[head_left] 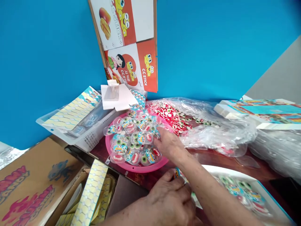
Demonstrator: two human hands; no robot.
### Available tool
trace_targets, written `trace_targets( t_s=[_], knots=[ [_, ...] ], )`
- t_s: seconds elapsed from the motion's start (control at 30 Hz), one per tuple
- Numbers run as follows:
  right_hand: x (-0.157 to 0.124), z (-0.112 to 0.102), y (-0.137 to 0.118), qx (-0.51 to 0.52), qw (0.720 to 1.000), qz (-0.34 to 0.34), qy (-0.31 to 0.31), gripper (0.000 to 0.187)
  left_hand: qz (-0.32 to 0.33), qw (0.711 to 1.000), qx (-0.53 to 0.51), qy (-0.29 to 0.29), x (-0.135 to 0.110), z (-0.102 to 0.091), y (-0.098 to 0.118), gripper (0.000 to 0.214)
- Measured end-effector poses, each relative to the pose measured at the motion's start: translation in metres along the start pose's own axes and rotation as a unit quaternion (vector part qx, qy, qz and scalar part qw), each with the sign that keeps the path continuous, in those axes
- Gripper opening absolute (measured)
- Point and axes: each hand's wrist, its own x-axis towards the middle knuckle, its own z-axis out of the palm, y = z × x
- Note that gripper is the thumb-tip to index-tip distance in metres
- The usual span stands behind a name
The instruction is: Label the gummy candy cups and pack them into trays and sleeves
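Observation:
A pink bowl (138, 169) is piled with clear candy packs (137, 138) holding green eyeballs and red-and-white teeth sweets. At the bowl's right side, my right hand (170, 142) has its thumb and fingers closed round the edge of one pack, partly hidden by the fingers. Below the right forearm, my left hand (169, 196) is curled with its back to me. A colourful piece of a candy pack (178, 172) shows at its fingertips. The open white tray (270, 191), with more packs lying in it, is partly covered by my right forearm.
A large plastic bag (195, 116) of red, white and green sweets lies behind the bowl. Printed boxes (270, 111) stand at right. At left are a white basket (90, 142) with label sheets and an open carton (35, 175). A tall carton (131, 66) leans behind.

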Motion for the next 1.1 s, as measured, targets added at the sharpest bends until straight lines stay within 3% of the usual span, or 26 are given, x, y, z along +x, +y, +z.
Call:
trace_targets(
  t_s=[0.07, 0.1, 0.13, 0.2, 0.3, 0.37, 0.43, 0.53, 0.57, 0.63, 0.73, 0.83, 0.93, 1.03, 1.1],
  knots=[
    [0.014, 0.004, 0.000, 0.118, 0.992, 0.052, 0.004, 0.037, -0.086, 0.988, 0.042, 0.118, -0.010, -0.031, -0.017, 0.025],
    [0.016, 0.002, 0.005, 0.190, 0.979, 0.072, 0.020, 0.039, -0.157, 0.975, 0.079, 0.137, -0.015, -0.048, -0.029, 0.022],
    [0.014, -0.003, 0.014, 0.257, 0.961, 0.089, 0.040, 0.040, -0.215, 0.963, 0.107, 0.126, -0.019, -0.063, -0.043, 0.025],
    [-0.003, -0.018, 0.036, 0.340, 0.930, 0.113, 0.085, 0.041, -0.257, 0.954, 0.147, 0.043, -0.023, -0.084, -0.074, 0.037],
    [-0.052, -0.032, 0.069, 0.332, 0.928, 0.134, 0.099, 0.038, -0.224, 0.965, 0.134, -0.036, -0.023, -0.089, -0.109, 0.031],
    [-0.089, -0.024, 0.084, 0.315, 0.931, 0.159, 0.092, 0.031, -0.200, 0.973, 0.114, -0.018, -0.020, -0.086, -0.118, 0.028],
    [-0.117, -0.005, 0.094, 0.315, 0.925, 0.190, 0.094, 0.026, -0.176, 0.977, 0.105, 0.055, -0.016, -0.088, -0.114, 0.031],
    [-0.139, 0.024, 0.100, 0.286, 0.931, 0.211, 0.084, 0.022, -0.104, 0.981, 0.063, 0.149, -0.001, -0.096, -0.086, 0.039],
    [-0.141, 0.028, 0.101, 0.256, 0.942, 0.207, 0.068, 0.022, -0.064, 0.988, 0.029, 0.134, 0.007, -0.096, -0.073, 0.042],
    [-0.140, 0.027, 0.102, 0.183, 0.965, 0.184, 0.035, 0.021, 0.027, 0.999, -0.042, 0.018, 0.023, -0.089, -0.049, 0.039],
    [-0.137, 0.010, 0.110, 0.144, 0.980, 0.140, 0.015, 0.024, 0.097, 0.989, -0.056, -0.093, 0.046, -0.062, -0.026, 0.031],
    [-0.135, -0.001, 0.122, 0.223, 0.962, 0.155, -0.004, 0.028, 0.148, 0.976, -0.055, -0.147, 0.062, -0.038, -0.021, 0.028],
    [-0.136, 0.002, 0.129, 0.314, 0.933, 0.172, -0.019, 0.032, 0.185, 0.959, -0.039, -0.210, 0.073, -0.028, -0.023, 0.025],
    [-0.136, 0.010, 0.126, 0.316, 0.941, 0.122, -0.025, 0.029, 0.205, 0.939, -0.012, -0.275, 0.076, -0.025, -0.022, 0.020],
    [-0.136, 0.014, 0.121, 0.298, 0.950, 0.096, -0.024, 0.027, 0.191, 0.945, -0.007, -0.265, 0.073, -0.019, -0.017, 0.018]
  ],
)
